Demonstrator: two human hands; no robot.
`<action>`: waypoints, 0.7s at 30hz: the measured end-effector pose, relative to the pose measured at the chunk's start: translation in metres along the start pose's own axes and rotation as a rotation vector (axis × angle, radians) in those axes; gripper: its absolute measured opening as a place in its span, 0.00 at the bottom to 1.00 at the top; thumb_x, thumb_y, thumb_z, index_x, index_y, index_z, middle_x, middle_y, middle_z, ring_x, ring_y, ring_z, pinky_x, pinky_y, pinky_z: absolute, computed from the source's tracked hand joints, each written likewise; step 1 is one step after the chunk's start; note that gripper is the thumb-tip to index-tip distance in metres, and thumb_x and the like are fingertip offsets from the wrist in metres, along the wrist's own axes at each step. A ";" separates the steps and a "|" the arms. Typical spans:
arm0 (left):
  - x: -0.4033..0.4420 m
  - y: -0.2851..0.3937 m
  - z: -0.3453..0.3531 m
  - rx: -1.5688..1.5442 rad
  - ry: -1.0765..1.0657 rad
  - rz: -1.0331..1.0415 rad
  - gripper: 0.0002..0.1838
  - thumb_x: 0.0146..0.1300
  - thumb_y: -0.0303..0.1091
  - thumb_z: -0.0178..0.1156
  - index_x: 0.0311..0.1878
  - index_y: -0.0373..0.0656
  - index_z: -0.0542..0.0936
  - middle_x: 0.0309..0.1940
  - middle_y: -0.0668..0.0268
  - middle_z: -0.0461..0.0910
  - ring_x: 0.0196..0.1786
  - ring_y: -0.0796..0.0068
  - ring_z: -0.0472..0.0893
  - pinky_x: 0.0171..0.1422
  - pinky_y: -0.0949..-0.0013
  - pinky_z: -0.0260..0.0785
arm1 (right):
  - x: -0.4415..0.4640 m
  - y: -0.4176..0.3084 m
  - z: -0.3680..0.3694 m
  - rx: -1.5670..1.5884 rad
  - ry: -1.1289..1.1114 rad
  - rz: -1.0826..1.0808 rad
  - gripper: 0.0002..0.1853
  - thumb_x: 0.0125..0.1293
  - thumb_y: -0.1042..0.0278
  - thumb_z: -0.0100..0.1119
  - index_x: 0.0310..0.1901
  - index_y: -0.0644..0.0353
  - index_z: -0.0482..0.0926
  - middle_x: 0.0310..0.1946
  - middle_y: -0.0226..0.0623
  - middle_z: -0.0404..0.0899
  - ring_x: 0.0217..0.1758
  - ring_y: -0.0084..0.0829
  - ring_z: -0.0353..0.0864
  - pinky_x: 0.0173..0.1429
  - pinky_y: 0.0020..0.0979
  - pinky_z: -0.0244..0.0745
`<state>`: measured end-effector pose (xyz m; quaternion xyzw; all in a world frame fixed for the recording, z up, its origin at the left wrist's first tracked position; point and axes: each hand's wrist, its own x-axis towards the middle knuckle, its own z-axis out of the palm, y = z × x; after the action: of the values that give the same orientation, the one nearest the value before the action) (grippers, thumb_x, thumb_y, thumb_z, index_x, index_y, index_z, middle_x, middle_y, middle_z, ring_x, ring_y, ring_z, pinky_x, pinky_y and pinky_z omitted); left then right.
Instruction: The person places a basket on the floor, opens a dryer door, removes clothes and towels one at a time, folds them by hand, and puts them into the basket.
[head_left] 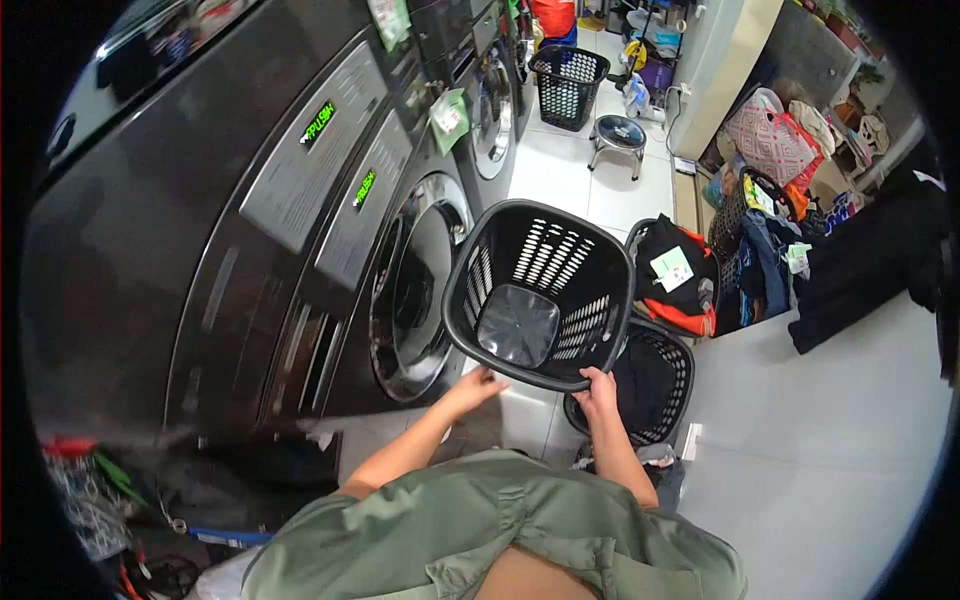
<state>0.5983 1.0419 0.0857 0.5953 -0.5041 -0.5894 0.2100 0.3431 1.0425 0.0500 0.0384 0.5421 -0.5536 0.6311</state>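
Note:
A black plastic laundry basket [628, 300], with nothing inside, is held up tilted in front of me, its opening facing me. My right hand [598, 392] is closed around its near rim at the right corner. Just below the near left edge of the rim is my left hand [474, 390], its fingers loosely bent and apart; whether they touch the basket is hard to see. Left of the basket stands a front-loading washing machine [415, 285] with a round glass door. Under my right hand, a second black basket [688, 375] on the floor holds dark clothes.
More machines [492, 110] line the left wall. Beyond the basket are a small round stool [620, 132] and another black basket [570, 90] on the white tile floor [545, 165]. Baskets of clothes with paper tags [672, 268] stand at the right, beside a white surface [820, 430].

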 end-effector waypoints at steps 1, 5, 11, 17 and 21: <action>0.040 0.000 0.001 -0.071 0.014 0.054 0.42 0.44 0.56 0.64 0.52 0.28 0.67 0.40 0.54 0.76 0.42 0.68 0.75 0.46 0.72 0.66 | 0.029 0.001 0.009 0.011 0.011 -0.003 0.17 0.46 0.84 0.48 0.39 0.60 0.64 0.27 0.41 0.70 0.26 0.39 0.76 0.28 0.44 0.77; 0.152 0.067 0.010 -0.691 0.128 -0.473 0.32 0.48 0.51 0.63 0.48 0.36 0.67 0.43 0.58 0.74 0.42 0.58 0.75 0.46 0.56 0.67 | 0.086 -0.037 0.078 0.228 -0.035 -0.115 0.20 0.46 0.86 0.44 0.44 0.62 0.65 0.35 0.43 0.72 0.35 0.45 0.76 0.40 0.50 0.75; 0.371 0.110 0.000 -0.989 0.161 -0.526 0.11 0.53 0.30 0.54 0.39 0.37 0.68 0.32 0.56 0.74 0.32 0.58 0.78 0.33 0.58 0.75 | 0.185 -0.131 0.152 -0.046 -0.144 0.009 0.23 0.57 0.66 0.54 0.52 0.56 0.58 0.45 0.42 0.69 0.37 0.39 0.76 0.37 0.42 0.75; 0.586 0.161 -0.023 -0.811 0.282 -0.581 0.04 0.52 0.28 0.52 0.31 0.40 0.71 0.31 0.61 0.75 0.36 0.62 0.76 0.45 0.54 0.71 | 0.276 -0.197 0.142 -0.094 -0.214 0.007 0.30 0.63 0.62 0.47 0.65 0.49 0.49 0.52 0.38 0.68 0.45 0.34 0.74 0.44 0.38 0.70; 0.712 0.155 -0.019 -0.912 0.410 -0.623 0.07 0.52 0.29 0.51 0.35 0.40 0.71 0.35 0.60 0.75 0.40 0.62 0.76 0.44 0.54 0.71 | 0.322 -0.250 0.142 -0.188 -0.093 0.173 0.28 0.62 0.62 0.50 0.62 0.55 0.55 0.49 0.35 0.72 0.42 0.28 0.75 0.38 0.28 0.70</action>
<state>0.4168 0.3691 -0.1280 0.6669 0.0497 -0.6533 0.3549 0.1844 0.6431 0.0118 0.0001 0.5565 -0.4450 0.7016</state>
